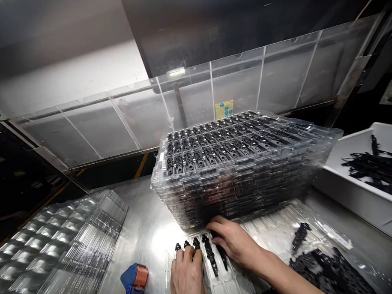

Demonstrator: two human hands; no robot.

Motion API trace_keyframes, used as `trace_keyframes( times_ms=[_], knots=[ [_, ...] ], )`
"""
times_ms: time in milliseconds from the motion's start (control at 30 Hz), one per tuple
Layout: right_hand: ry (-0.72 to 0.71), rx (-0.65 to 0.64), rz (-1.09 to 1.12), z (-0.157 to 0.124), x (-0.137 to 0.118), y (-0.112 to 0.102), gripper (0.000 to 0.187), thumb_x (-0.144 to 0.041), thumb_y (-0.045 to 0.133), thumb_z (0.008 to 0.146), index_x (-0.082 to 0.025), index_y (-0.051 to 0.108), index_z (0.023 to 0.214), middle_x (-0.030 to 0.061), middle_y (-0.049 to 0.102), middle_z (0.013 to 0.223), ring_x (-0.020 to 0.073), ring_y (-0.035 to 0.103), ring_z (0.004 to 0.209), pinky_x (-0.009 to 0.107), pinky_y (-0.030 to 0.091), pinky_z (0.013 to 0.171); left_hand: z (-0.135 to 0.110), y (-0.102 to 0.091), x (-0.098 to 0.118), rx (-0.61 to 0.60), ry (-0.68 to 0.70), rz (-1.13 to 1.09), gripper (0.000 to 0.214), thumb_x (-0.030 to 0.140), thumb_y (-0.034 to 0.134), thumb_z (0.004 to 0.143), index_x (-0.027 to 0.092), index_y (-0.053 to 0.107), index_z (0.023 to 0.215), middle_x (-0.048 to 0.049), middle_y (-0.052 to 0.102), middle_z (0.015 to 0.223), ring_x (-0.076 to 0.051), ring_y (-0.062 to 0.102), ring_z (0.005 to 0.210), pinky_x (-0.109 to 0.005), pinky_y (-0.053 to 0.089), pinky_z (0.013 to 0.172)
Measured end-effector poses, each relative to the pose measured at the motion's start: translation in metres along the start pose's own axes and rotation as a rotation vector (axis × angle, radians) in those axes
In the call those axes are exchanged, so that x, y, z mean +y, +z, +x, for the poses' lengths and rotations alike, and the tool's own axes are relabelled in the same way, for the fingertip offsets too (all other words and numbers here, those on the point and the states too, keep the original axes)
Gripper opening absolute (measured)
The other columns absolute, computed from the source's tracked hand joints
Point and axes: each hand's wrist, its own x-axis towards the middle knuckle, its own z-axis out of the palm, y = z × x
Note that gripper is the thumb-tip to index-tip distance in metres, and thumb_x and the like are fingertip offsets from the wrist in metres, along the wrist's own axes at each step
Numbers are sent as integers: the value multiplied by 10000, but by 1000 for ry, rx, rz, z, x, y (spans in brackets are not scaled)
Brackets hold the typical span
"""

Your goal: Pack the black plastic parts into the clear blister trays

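A clear plastic tray (pixel 231 289) lies on the bench with narrow black plastic parts (pixel 210 255) in several of its slots. My left hand (pixel 188 277) rests on the parts at the tray's left end, fingers stretched forward and covering most of them. Just to the right, my right hand (pixel 229 240) has thumb and fingers closed around the upper end of another black part (pixel 223 257), which lies along its slot; the fingers hide its top. On the tray's right side is a heap of loose black parts (pixel 333 272), with a single one (pixel 300 236) beyond it.
Behind my hands rises a tall stack of filled clear trays (pixel 246 178). Nested clear trays (pixel 77 245) stand at left, near a blue and red tape dispenser (pixel 135 280). A white bin (pixel 358 191) at right holds more black parts. A transparent panel (pixel 191 99) borders the back.
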Motion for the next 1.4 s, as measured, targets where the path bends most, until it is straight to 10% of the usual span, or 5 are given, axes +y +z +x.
trace_keyframes(
  times_ms=[767, 1400],
  knots=[
    [132, 20, -180, -18, -3, 4, 143, -177, 536, 841, -167, 642, 936, 97, 625, 1007, 256, 566, 934, 345, 444, 782, 9, -19, 28, -42, -29, -82, 268, 153, 526, 837, 262, 679, 1028, -33, 633, 1089, -254, 501, 1002, -384, 388, 863],
    [-129, 9, -180, -24, -2, 19, 226, -123, 443, 896, -180, 643, 985, 63, 662, 1089, 217, 589, 981, 339, 439, 871, 11, -20, 23, -92, -33, -161, 392, 80, 463, 787, 208, 665, 1098, -55, 602, 1217, -269, 475, 1083, -412, 369, 961]
  ],
)
